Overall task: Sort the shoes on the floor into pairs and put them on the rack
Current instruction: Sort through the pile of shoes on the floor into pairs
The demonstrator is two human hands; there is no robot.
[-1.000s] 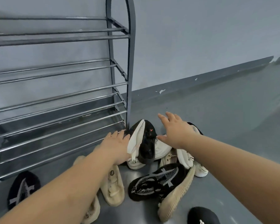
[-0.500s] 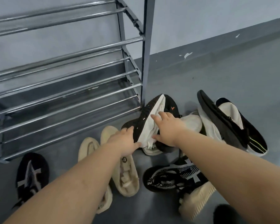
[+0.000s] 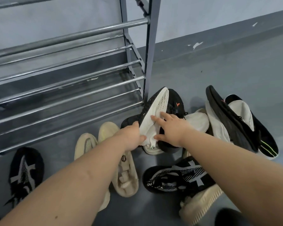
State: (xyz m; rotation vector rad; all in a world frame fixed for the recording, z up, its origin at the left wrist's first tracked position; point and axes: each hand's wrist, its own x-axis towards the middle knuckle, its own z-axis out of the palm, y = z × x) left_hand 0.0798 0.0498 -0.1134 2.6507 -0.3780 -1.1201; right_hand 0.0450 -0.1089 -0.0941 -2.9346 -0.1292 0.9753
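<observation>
Both hands meet on a black knit sneaker (image 3: 155, 111) that lies tipped on its side at the foot of the rack (image 3: 151, 51), its flat white sole with a dotted tread turned up and left, a small orange mark on its black upper. The left hand (image 3: 129, 137) grips the heel end of that sole, fingers curled over the edge and thumb tucked beneath. The right hand (image 3: 171, 129) lies over the sole and upper with its fingers spread and nearly straight, pressing rather than gripping. The rack is grey painted frame with round, shiny metal bars running across in tiers; the bars carry no shoes. On the smooth grey floor (image 3: 219, 70) to the right, a matching black sneaker (image 3: 238, 121) leans on edge over a soft white shoe (image 3: 198, 121). Nearer, a black-and-white patterned knit shoe (image 3: 173, 176) rests on a ribbed beige sole (image 3: 201, 204). Left of the hands, two cream mesh shoes (image 3: 126, 175) lie side by side, toes toward the rack, partly hidden by the left forearm. Another black-and-white knit shoe (image 3: 25, 172) sits alone at the far left, well apart from the rest.
</observation>
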